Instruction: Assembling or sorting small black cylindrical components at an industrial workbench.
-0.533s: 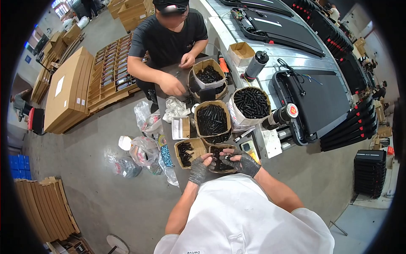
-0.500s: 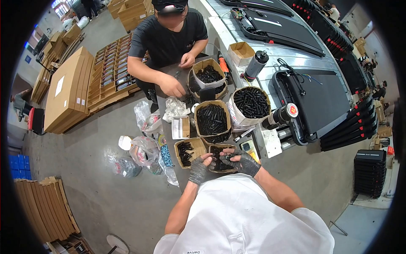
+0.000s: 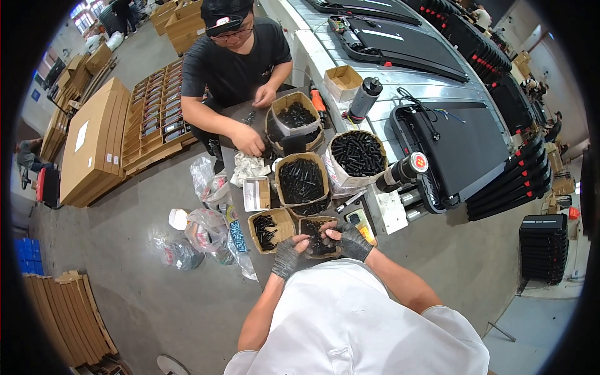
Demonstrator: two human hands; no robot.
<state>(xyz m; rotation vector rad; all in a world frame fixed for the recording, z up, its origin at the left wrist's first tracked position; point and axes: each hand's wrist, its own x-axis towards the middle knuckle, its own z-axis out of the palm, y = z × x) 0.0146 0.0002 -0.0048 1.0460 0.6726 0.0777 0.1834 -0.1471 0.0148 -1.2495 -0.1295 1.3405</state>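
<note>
Both my hands wear dark grey gloves with bare fingertips. They are held over a small cardboard box [image 3: 320,250] of small black parts at the table's near edge. My left hand [image 3: 289,256] is at the box's left side, thumb and finger pinched together; whatever is between them is too small to make out. At the right side, my right hand [image 3: 351,240] has its fingers curled in toward the thumb, and its contents are hidden. Left of that box stands another cardboard box [image 3: 284,220], partly filled with black screw-like pieces.
Boxes of black parts [image 3: 302,179] and a white-sided container [image 3: 357,154] stand farther back. A person [image 3: 231,75] across the table handles small pieces. A phone [image 3: 357,220] lies right of my hands. Plastic bags [image 3: 209,228] hang left; a roller conveyor [image 3: 400,94] carries black machines.
My right hand's fingers have gone from more spread to more curled. My hands stay over the same box. The whole view has shifted slightly, and the other person's head has changed its tilt.
</note>
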